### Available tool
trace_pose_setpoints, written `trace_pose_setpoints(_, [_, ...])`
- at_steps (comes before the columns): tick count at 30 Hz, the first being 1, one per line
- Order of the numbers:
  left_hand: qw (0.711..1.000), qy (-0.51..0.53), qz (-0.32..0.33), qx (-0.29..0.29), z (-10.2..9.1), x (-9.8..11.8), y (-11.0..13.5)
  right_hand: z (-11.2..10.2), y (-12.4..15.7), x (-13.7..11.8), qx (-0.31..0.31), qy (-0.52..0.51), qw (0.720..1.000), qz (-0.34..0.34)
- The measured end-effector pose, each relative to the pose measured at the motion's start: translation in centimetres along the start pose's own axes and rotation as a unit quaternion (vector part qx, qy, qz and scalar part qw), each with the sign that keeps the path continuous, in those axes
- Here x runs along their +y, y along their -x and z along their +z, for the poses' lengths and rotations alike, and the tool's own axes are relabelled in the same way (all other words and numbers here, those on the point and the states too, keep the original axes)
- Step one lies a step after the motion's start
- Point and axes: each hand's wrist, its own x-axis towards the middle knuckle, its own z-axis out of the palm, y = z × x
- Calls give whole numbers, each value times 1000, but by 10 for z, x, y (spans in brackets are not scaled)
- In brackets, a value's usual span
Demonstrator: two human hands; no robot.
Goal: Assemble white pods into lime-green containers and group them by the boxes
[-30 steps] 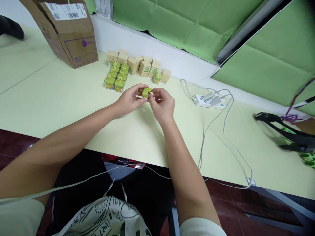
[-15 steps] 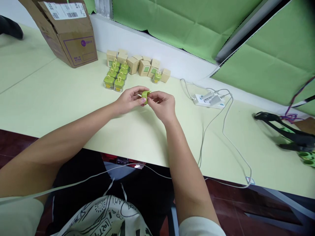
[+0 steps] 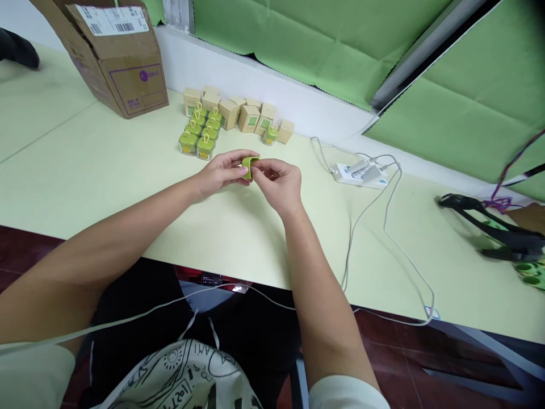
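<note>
Both my hands meet over the pale green table, pinching one small green block between them. My left hand grips its left side with thumb and fingers. My right hand closes on its right side, fingers curled. Just behind, several matching green blocks with yellow loops stand in rows, and several small tan cartons line up behind them.
A tilted cardboard shipping box stands at the back left. A white power strip with grey cables lies to the right. A black strapped device rests at the far right edge. A green cloth covers the wall.
The green block has been turned between my fingers and my right fingers have closed further over it. Both hands stay in nearly the same place.
</note>
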Motion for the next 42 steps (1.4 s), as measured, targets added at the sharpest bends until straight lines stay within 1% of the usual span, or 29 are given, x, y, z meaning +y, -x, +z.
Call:
trace_pose_setpoints(6, [1000,15,-15,-15,-3,5,1,1,3,-10,36,88,995,-13])
trace_pose_setpoints(9, [1000,8,-11,-21,-3,5,1,1,3,-14,28,119,992,-25])
trace_pose_setpoints(13, [1000,9,-6,-19,-2,4,0,1,3,-17,29,173,984,-17])
trace_pose_setpoints(18, [1000,14,-9,-6,-1,0,1,3,3,-17,14,187,982,-26])
trace_pose_setpoints(21, [1000,15,-8,-4,-1,-1,1,5,4,-17,25,202,979,-20])
trace_pose_setpoints(25, [1000,9,4,-8,-1,0,0,8,5,-17,63,184,981,-28])
trace_pose_setpoints(27, [1000,4,8,-6,-2,0,0,9,4,-15,65,163,984,-20])
trace_pose_setpoints(32, [1000,-5,-1,0,-3,-4,0,9,2,-4,19,80,997,-1])
trace_pose_setpoints(37, [1000,3,-11,6,-3,-4,1,7,-1,6,1,25,999,-37])
trace_pose_setpoints(42, [999,25,-8,22,-2,1,1,1,-3,7,-62,-12,996,-63])
